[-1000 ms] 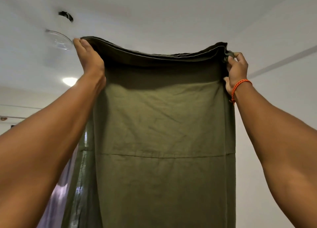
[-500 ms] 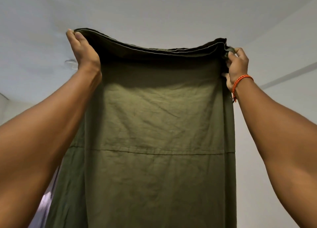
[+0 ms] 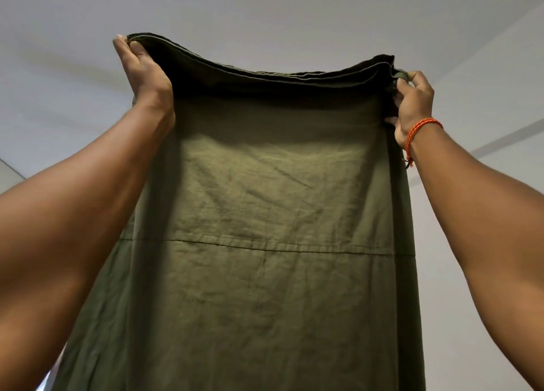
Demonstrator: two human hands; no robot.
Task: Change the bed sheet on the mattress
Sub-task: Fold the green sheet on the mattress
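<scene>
Olive bed sheet (image 3: 265,243) hanging folded, top corners pinched by left hand (image 3: 141,67), right hand (image 3: 413,105)

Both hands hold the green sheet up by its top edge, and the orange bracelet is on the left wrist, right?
Not quite: the head view shows the bracelet on the right wrist. The left hand and right hand do hold the green sheet up by its top edge.

Soft, even indoor light with no glare. The white ceiling (image 3: 294,5) reads as dull grey. A dark shadow band lies under the top fold of the olive sheet (image 3: 265,214), whose middle glows paler. Wide-angle distortion swells both forearms at the edges. Focus is sharp.
</scene>
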